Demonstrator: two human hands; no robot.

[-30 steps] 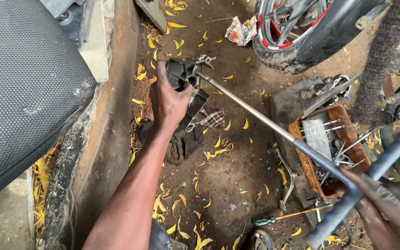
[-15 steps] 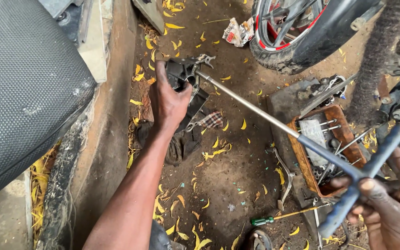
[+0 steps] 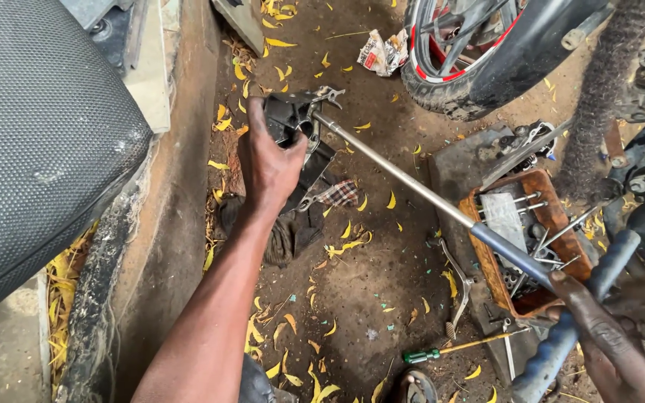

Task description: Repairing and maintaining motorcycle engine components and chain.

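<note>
At upper centre the left hand (image 3: 269,160) stays clamped on the black metal part (image 3: 287,123) on the dirt ground (image 3: 367,298), while the right hand (image 3: 614,343), closed round the T-handle wrench (image 3: 487,239), has turned its crossbar since a moment ago, so the fastener keeps rotating.

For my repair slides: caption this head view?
Left hand steadies a black part; right hand grips a long T-handle wrench.

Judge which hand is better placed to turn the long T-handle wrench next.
Probably the right hand: it grips the blue crossbar of the long steel T-handle wrench. The left hand is at the far end, steadying the dark metal part on the ground.
</note>
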